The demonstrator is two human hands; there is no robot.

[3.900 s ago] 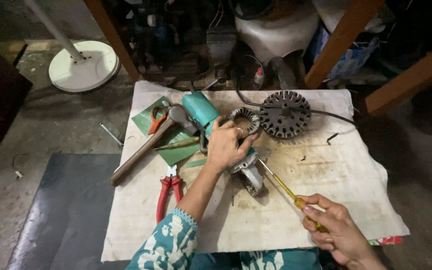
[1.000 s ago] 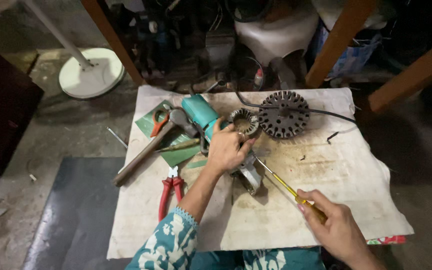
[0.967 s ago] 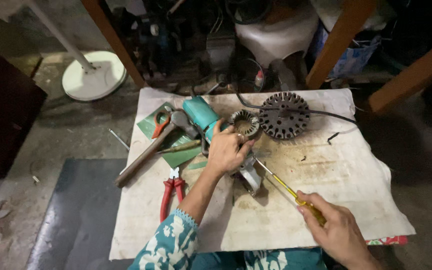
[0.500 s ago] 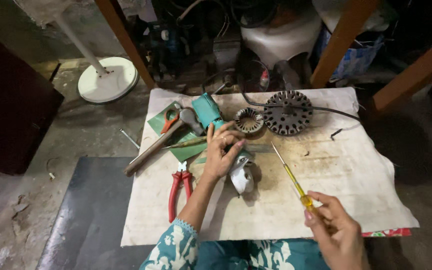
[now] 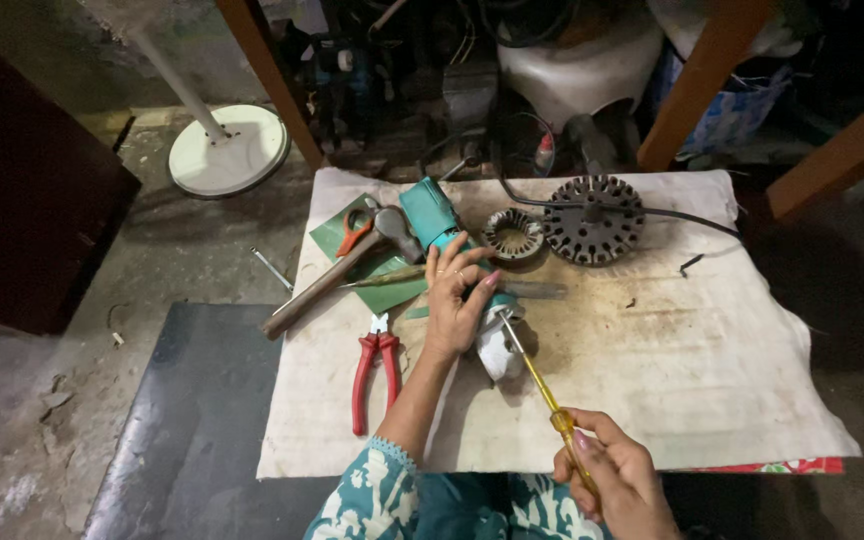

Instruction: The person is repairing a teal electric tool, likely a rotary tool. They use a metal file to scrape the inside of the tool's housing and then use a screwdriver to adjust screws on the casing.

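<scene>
Teal angle grinder (image 5: pixel 439 222) is lying on the cloth-covered table (image 5: pixel 712 380); your left hand (image 5: pixel 455 300) is clamping its head while your right hand (image 5: pixel 620 480) is gripping the yellow-handled screwdriver (image 5: pixel 542 390), so seating its tip squarely likely comes next.

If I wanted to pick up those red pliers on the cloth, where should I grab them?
Probably by the two red handles of the pliers, coming from above at the near end. They lie flat on the white cloth, metal jaws pointing away, with open cloth around the handles.
</scene>
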